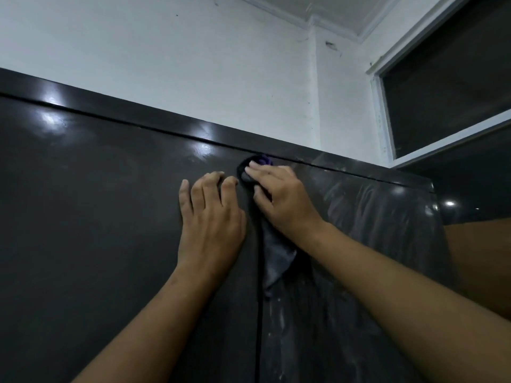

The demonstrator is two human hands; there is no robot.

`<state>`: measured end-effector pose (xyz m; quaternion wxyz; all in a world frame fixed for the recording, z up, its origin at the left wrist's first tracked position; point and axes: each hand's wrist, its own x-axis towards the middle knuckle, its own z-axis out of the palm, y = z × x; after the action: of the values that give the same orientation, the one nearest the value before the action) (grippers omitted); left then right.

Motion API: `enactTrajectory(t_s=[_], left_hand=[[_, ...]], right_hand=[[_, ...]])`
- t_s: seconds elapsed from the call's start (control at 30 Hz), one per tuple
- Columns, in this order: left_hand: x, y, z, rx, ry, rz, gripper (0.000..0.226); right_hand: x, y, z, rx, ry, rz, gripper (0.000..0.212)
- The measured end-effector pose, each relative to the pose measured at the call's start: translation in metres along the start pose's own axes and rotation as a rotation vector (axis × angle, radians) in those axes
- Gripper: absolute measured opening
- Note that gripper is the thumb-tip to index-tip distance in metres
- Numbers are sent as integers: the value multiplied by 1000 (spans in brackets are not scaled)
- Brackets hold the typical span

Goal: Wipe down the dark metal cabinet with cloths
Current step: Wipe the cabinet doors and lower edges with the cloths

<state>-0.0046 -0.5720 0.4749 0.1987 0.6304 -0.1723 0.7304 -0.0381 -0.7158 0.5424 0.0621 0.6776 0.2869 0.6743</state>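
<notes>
The risk sits at the centre of the frame. The right hand [279,197] is working right up under the top rail [138,114] of the cabinet [83,189]. Shove the cloth [276,258] too hard into that dark gap and a fold could snag there, or a fingertip could catch the metal edge.

Next worry is the loose tail. It dangles along the seam [258,327] between the doors, and a sideways sweep could drag the pale dust streaks [279,322] in the lower centre onto the cleaner left door [124,272].

Then there's the left hand [211,214]. It's bare on that glossy door with fingers bent, tips on the metal and nothing in its grasp. That probably means prints left behind. If it slides, the brace for this high reach goes with it.

Now the cloth. It's bunched under the right fingers as a dark wad touching the door just below the rail, with a purple scrap [266,160] peeking out above the fingertips. The thumb looks wrapped round the bunch. Dark fabric on dark metal makes the grip hard to read, but it appears clamped on. The grey remainder trails down beneath the palm and wrist. The left hand sits just beside the wad, on its left.
</notes>
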Motion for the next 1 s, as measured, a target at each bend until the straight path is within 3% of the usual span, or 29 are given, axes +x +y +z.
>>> enactTrajectory(t_s=[0.13,0.23,0.3,0.47,0.73,0.9,1.0], left_hand=[[0,0,-1,-7,-17,21,40],[1,0,-4,-7,-54,33,38],[1,0,-4,-8,-84,35,38],[2,1,-4,7,-92,43,40],[1,2,-2,54,-99,57,37],[2,3,-4,53,-116,55,38],[2,2,-4,63,-112,52,39]], right_hand=[[-24,19,-34,85,-197,-213,34],[-25,37,-59,50,-351,-187,32],[-21,44,-60,13,-297,-93,34],[-33,29,-24,-53,53,181,40],[-64,39,-41,6,-129,-186,37],[-14,35,-17,-10,119,176,42],[-20,12,-6,39,104,156,45]])
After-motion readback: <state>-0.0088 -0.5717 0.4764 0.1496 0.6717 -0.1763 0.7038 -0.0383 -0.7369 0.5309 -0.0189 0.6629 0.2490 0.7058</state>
